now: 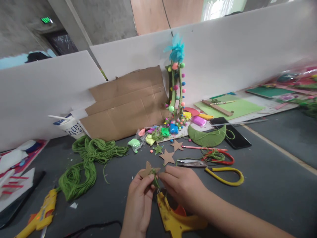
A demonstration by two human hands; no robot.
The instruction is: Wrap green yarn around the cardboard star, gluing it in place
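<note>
Between my two hands is a cardboard star (148, 169), partly wrapped with green yarn near its lower right. My left hand (141, 195) pinches the star between thumb and fingers. Close against its right side, my right hand (182, 185) has its fingers pressed together at the yarn; what they hold is too small to make out. A yellow glue gun (170, 219) stands just below the hands, its tip near the star. Beyond them lie a bare cardboard star (167, 157), another one (177, 145) and a small green star (158, 149).
Green yarn skeins (85, 165) and another yellow glue gun (47, 210) lie left. Scissors (223, 175), a phone (232, 134) and a green crescent (206, 136) are right. Behind stand cardboard (126, 109), a paper cup (70, 127) and a pompom-covered decoration (175, 82).
</note>
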